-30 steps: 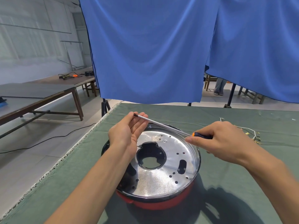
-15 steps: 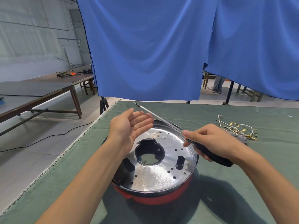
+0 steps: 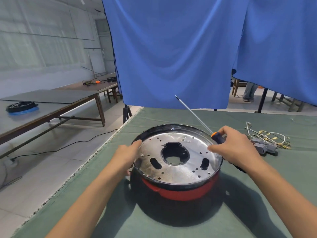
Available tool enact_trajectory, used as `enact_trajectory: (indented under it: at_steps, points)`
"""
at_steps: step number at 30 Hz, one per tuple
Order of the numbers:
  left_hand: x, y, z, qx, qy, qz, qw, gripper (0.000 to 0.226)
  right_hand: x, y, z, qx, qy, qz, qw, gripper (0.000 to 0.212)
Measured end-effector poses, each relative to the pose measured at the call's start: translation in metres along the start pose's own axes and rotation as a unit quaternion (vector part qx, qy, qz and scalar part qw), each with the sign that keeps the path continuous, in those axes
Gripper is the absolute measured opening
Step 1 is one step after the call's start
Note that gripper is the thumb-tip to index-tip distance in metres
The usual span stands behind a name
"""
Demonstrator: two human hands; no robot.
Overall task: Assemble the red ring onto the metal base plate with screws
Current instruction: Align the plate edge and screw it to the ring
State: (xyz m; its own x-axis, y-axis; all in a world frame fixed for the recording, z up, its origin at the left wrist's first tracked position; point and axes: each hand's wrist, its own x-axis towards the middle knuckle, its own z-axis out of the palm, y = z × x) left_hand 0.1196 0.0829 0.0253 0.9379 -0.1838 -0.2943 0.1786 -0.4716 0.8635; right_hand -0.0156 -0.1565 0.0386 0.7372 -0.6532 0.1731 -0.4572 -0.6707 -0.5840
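Observation:
A round shiny metal base plate (image 3: 178,170) with a large centre hole, two slots and several small holes lies inside a black rim, on top of the red ring (image 3: 181,193). The assembly stands on the green cloth. My left hand (image 3: 127,154) grips the left rim, fingers over the edge. My right hand (image 3: 235,148) holds a screwdriver (image 3: 217,135) by its black and orange handle at the right rim. Its long shaft points up and away to the left.
A bundle of wires with brass terminals and grey connectors (image 3: 265,143) lies on the green cloth (image 3: 154,220) to the right. The table's left edge (image 3: 96,152) runs diagonally. Blue curtains (image 3: 171,48) hang behind. Wooden tables (image 3: 51,103) stand at left.
My left hand dropped from the screwdriver's tip and took hold of the left rim. My right hand drew the screwdriver to the right rim, and the shaft now tilts upward.

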Motion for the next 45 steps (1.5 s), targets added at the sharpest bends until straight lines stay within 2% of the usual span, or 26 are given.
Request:
enact_trajectory:
  at_steps: [3, 10, 14, 17, 20, 22, 27, 32, 35, 38, 42, 45]
  points:
    - [-0.007, -0.006, 0.005, -0.019, -0.048, -0.018, 0.998, 0.039, -0.004, 0.001, 0.003, -0.012, 0.032, 0.003, 0.999, 0.028]
    - [-0.011, 0.002, 0.007, -0.127, -0.075, -0.017, 0.989, 0.002, -0.003, 0.004, 0.004, -0.025, 0.057, 0.004, 0.998, 0.017]
    - [-0.008, 0.015, 0.018, -0.219, -0.059, 0.042, 0.973, 0.01, -0.001, 0.008, -0.004, -0.018, 0.066, -0.013, 0.998, 0.015]
    - [0.0, 0.025, 0.03, -0.278, -0.034, 0.103, 0.954, 0.006, 0.0, 0.008, -0.01, -0.03, 0.1, -0.024, 0.994, 0.015]
    - [0.01, 0.035, 0.039, -0.318, -0.002, 0.128, 0.939, 0.012, 0.0, 0.008, -0.012, -0.051, 0.149, -0.045, 0.987, 0.012]
    - [0.016, 0.038, 0.043, -0.338, 0.004, 0.141, 0.93, 0.005, 0.001, 0.011, -0.011, -0.05, 0.159, -0.052, 0.985, 0.014]
    - [0.029, 0.031, 0.046, -0.345, -0.045, 0.164, 0.923, 0.025, 0.006, 0.018, -0.002, -0.012, 0.127, -0.05, 0.991, 0.014]
    - [0.031, 0.023, 0.049, -0.311, -0.116, 0.136, 0.933, 0.01, 0.005, 0.021, 0.003, 0.014, 0.106, -0.058, 0.993, 0.023]
    - [0.029, 0.017, 0.052, -0.34, -0.167, 0.104, 0.919, 0.019, 0.004, 0.022, 0.002, 0.035, 0.097, -0.074, 0.992, 0.03]
    - [0.028, 0.019, 0.054, -0.363, -0.165, 0.117, 0.91, 0.026, 0.005, 0.022, 0.0, 0.04, 0.098, -0.093, 0.99, 0.035]
    - [0.029, 0.02, 0.053, -0.322, -0.138, 0.139, 0.926, 0.027, 0.006, 0.023, -0.001, 0.038, 0.105, -0.113, 0.987, 0.037]
    - [0.028, 0.021, 0.052, -0.319, -0.142, 0.145, 0.926, 0.046, 0.007, 0.025, -0.002, 0.035, 0.12, -0.12, 0.985, 0.036]
